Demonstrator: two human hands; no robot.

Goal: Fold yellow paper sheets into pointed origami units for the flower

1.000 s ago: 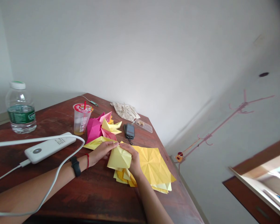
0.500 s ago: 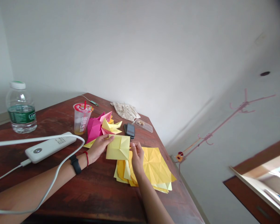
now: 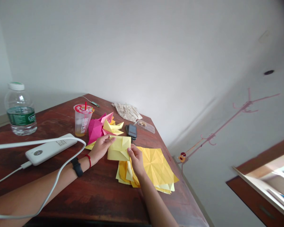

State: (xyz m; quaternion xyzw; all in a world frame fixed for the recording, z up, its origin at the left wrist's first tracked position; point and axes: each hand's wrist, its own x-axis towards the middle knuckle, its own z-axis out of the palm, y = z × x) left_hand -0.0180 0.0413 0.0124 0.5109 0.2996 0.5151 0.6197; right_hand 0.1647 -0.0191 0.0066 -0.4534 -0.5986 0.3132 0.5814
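Observation:
A pale yellow folded paper, creased into a near-rectangle, is held up above the table between my two hands. My left hand pinches its upper left edge, thumb on the front face. On the right edge, my right hand grips it with the thumb over the front; the fingers behind are hidden. Below and to the right lies a stack of creased yellow paper sheets, partly covered by my right hand and forearm. Magenta, pink and yellow folded paper pieces lie just beyond my left hand.
On the dark red table stand a drink cup with a red straw and a water bottle. A white power bank trails a cable across my left forearm. Farther back are a dark device, a clear plastic lid and a crumpled cloth.
My right thumb has come onto the front of the folded paper at its right edge, where the fingertips were before. My left hand keeps its pinch.

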